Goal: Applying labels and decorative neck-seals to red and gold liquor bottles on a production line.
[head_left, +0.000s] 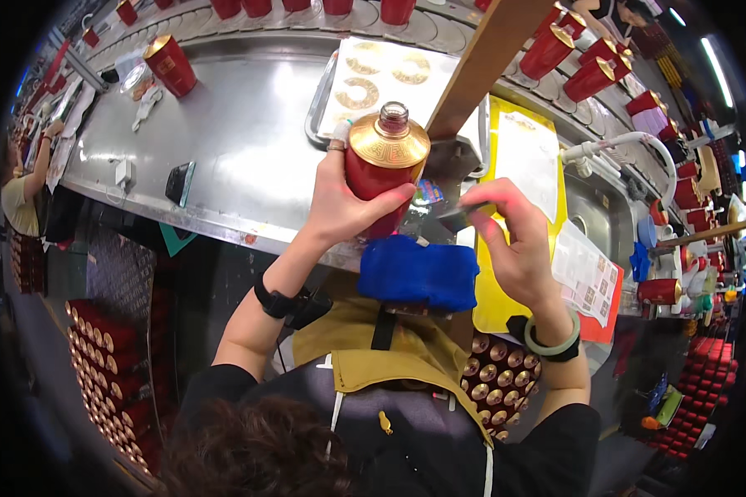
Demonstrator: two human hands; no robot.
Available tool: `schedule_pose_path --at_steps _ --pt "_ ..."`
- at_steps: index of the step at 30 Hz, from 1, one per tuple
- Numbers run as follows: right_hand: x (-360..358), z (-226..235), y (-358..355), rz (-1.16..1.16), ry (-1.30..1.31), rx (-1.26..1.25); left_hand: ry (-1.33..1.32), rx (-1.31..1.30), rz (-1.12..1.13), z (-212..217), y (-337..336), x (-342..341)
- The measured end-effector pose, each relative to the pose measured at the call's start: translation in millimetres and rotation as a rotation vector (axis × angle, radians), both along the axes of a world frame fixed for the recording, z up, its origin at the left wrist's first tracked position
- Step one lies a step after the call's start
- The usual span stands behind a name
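My left hand is wrapped round a red bottle with a gold patterned shoulder and an open, clear glass neck. The bottle stands nearly upright above the front edge of the metal table, tilted slightly. To its right, my right hand pinches a small dark flat piece between thumb and fingers; its exact kind is blurred. Just below the bottle lies a folded blue cloth. Behind the bottle, a white sheet with gold ring-shaped decals rests on a metal tray.
A wooden post rises behind my right hand. A yellow board with white paper lies right, beside a sink and white faucet. Another red bottle stands far left. Conveyors carry several more. Another person works at left.
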State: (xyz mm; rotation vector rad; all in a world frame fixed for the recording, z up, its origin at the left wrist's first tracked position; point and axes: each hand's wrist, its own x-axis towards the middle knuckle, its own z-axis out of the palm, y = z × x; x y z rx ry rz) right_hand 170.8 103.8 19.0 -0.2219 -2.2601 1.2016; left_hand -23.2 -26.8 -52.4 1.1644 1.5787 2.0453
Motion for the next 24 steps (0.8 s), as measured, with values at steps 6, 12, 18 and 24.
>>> schedule_pose_path --at_steps 6,12,18,24 --pt "20.0 -11.1 -17.5 -0.160 -0.078 -0.229 -0.255 -0.032 -0.163 50.3 8.4 37.8" --pt "33.0 -42.5 -50.3 -0.202 -0.072 -0.477 -0.806 -0.456 -0.487 11.2 6.0 72.7" --pt "33.9 -45.8 -32.4 -0.243 -0.069 -0.560 -0.512 -0.417 -0.407 9.0 21.2 77.6" --pt "21.4 -59.8 -14.5 -0.225 -0.098 -0.546 -0.354 -0.457 -0.263 -4.2 31.0 69.8"
